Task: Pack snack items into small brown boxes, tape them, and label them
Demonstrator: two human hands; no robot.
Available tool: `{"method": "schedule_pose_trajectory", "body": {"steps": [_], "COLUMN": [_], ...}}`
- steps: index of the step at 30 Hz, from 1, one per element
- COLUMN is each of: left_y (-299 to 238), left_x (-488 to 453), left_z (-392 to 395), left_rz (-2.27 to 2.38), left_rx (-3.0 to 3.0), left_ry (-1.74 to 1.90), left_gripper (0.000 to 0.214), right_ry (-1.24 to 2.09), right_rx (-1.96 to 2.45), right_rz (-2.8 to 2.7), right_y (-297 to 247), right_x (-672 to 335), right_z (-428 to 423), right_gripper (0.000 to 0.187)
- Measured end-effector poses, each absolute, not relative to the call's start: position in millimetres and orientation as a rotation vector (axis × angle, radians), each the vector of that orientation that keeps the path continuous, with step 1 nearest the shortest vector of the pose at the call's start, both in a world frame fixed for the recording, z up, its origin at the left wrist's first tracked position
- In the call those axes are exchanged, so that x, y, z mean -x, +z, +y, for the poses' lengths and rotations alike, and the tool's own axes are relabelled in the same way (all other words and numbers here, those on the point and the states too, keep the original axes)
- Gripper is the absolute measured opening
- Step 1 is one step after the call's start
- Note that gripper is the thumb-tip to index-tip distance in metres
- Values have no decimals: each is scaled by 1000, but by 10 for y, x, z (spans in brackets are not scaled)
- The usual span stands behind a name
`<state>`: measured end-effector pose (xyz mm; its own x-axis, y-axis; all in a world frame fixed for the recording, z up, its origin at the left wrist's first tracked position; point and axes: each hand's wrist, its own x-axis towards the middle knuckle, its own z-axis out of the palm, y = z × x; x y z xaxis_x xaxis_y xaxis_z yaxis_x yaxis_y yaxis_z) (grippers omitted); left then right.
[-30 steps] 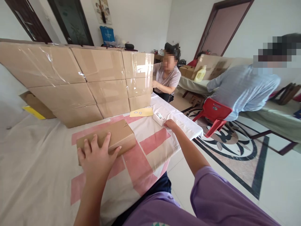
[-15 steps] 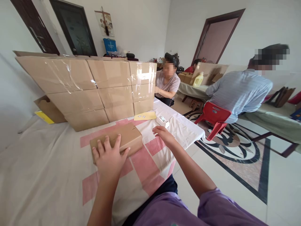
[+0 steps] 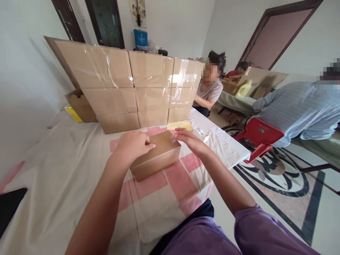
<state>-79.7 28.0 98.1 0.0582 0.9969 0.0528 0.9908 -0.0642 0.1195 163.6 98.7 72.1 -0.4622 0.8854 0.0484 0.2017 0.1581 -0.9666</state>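
Observation:
A closed brown cardboard box (image 3: 156, 156) lies on the cloth in front of me. My left hand (image 3: 131, 144) is bent over its left end, fingers curled and thumb along the top; part of its grip is hidden. At the box's right end is my right hand (image 3: 191, 141), fingers stretched forward and close together. A small clear strip, like tape (image 3: 173, 137), shows at those fingertips, against the box's top edge. Partly behind the right hand stands a small white holder (image 3: 201, 134). Just beyond the box lies a yellow sheet (image 3: 183, 125) with small pale round spots.
Taped brown cartons (image 3: 152, 101) form a wall along the table's far side. A pink-and-white tablecloth (image 3: 151, 187) covers the table. One person (image 3: 209, 92) crouches beyond its right corner; another sits on a red chair (image 3: 261, 136). A dark object (image 3: 10, 205) lies at left.
My left hand has gone from lying spread on the box to curling at its left end. My right hand has reached the box's right end with the clear strip. The view has shifted left.

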Motion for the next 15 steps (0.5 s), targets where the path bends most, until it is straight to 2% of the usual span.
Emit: {"method": "schedule_pose_trajectory", "body": {"steps": [6, 12, 15], "left_y": [745, 668, 677], "left_x": [1137, 1235, 1251], "left_z": [670, 672, 627], "left_rz": [1769, 1614, 1572], "left_rx": [-2107, -2003, -2003], "left_ry": [458, 591, 581], "left_gripper": [22, 46, 41], "right_ry": [1318, 1343, 1345], "right_rx": [1128, 1155, 1177], "right_rz": [-1935, -1922, -1896], "right_y": [701, 754, 758], "right_x": [-1377, -1297, -1273], "right_z": [1086, 1106, 1072], "right_gripper": [25, 26, 26]}}
